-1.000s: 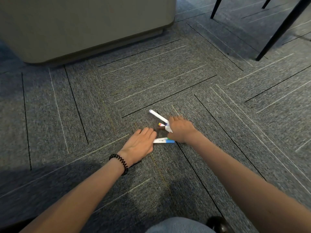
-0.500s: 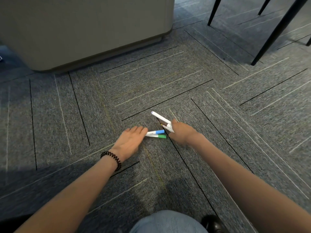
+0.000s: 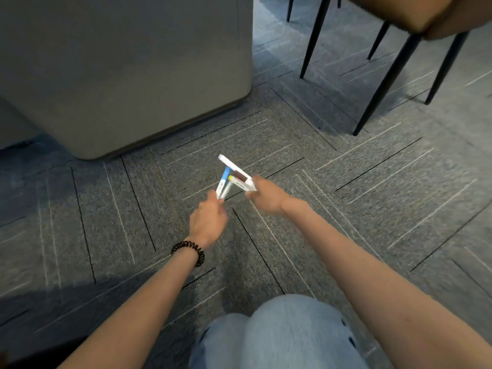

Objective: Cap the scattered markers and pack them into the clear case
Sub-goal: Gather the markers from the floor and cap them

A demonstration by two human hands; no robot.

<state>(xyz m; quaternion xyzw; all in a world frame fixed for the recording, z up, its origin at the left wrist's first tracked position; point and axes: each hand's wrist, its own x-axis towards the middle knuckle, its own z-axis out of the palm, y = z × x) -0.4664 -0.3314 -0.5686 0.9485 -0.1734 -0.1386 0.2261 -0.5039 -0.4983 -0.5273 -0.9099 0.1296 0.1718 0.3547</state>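
Soft, cool indoor light lies evenly on the carpet [image 3: 346, 209]. It is brightest beyond the grip to the right, where the chair legs [image 3: 383, 83] cast faint, smudged shadows. Nearer than the grip and to its left, a deep shadow darkens the carpet. The left hand [image 3: 209, 222], the right hand [image 3: 266, 195] and the markers [image 3: 223, 185] they grip are smeared by motion blur. Toward the picture's edges the straight lines of the cabinet [image 3: 133, 75] bow outward.

Two bare arms reach out above grey carpet [image 3: 372, 209]. The left hand [image 3: 209, 219], with a black coil band [image 3: 188, 252] on its wrist, pinches two white markers [image 3: 223, 185], one blue-capped. The right hand [image 3: 266, 195] grips a bundle of white markers [image 3: 237, 173], just beside them. A denim-clad knee [image 3: 287, 336] is below, and chair legs [image 3: 387, 81] are upper right.
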